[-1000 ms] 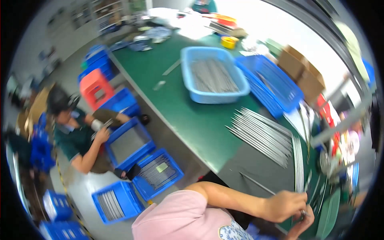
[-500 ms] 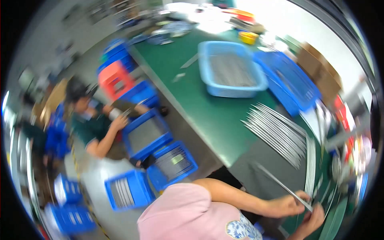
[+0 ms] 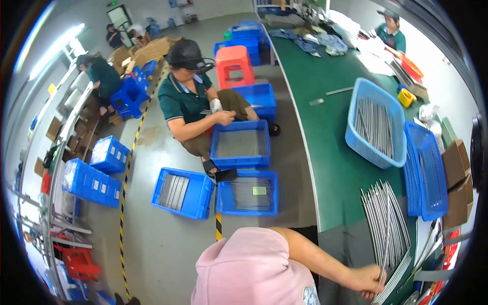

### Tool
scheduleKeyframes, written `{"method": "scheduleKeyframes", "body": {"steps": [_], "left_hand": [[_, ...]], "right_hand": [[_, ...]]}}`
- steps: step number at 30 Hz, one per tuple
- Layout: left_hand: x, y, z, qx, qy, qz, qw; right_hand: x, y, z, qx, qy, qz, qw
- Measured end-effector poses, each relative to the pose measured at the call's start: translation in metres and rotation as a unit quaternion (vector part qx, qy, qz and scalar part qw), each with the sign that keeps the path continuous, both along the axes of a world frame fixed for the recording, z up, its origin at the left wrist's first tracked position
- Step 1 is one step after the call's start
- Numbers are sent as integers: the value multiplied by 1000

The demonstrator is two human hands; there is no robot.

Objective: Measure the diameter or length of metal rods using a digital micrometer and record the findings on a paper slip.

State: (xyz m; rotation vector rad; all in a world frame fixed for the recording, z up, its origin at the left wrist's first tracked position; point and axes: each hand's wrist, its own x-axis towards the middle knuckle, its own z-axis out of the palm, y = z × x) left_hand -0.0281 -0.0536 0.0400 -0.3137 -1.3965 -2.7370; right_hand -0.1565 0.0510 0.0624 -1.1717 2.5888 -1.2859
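Observation:
My left arm reaches from my pink sleeve (image 3: 249, 269) to the table's near right end. My left hand (image 3: 367, 281) is closed around thin metal rods at the lower end of a fanned bundle of long metal rods (image 3: 386, 223). The bundle lies on the green table (image 3: 330, 152), its near end over a grey mat (image 3: 351, 244). My right hand is out of view.
A light-blue basket of rods (image 3: 376, 122) and a blue crate (image 3: 427, 173) sit further along the table, with cardboard boxes (image 3: 457, 178) beside them. On the floor a seated person (image 3: 193, 101) handles rods over blue crates (image 3: 241, 145). A red stool (image 3: 234, 61) stands behind.
The view has swung toward the floor and the seated person. Two hands held a rod before; now only my left hand shows, gripping the bundle's near end.

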Motion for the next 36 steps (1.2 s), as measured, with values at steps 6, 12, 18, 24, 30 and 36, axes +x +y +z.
{"method": "scheduleKeyframes", "body": {"steps": [6,12,18,24,30,36], "left_hand": [[11,-65,19,-5,-56,133,989],[5,-73,24,-99,-70,195,973],[-2,-42,25,-114,-44,117,986],[6,-30,32,-129,-49,108,984],[10,-39,32,-115,-88,147,978],[1,-47,31,4,-59,46,997]], "right_hand": [[83,66,-2,103,120,-152,976],[54,136,1,30,-33,-434,900],[30,190,-6,175,-43,-477,860],[9,176,-10,274,-59,-365,888],[-7,182,2,328,-41,-359,873],[12,165,2,308,-15,-359,881]]}}
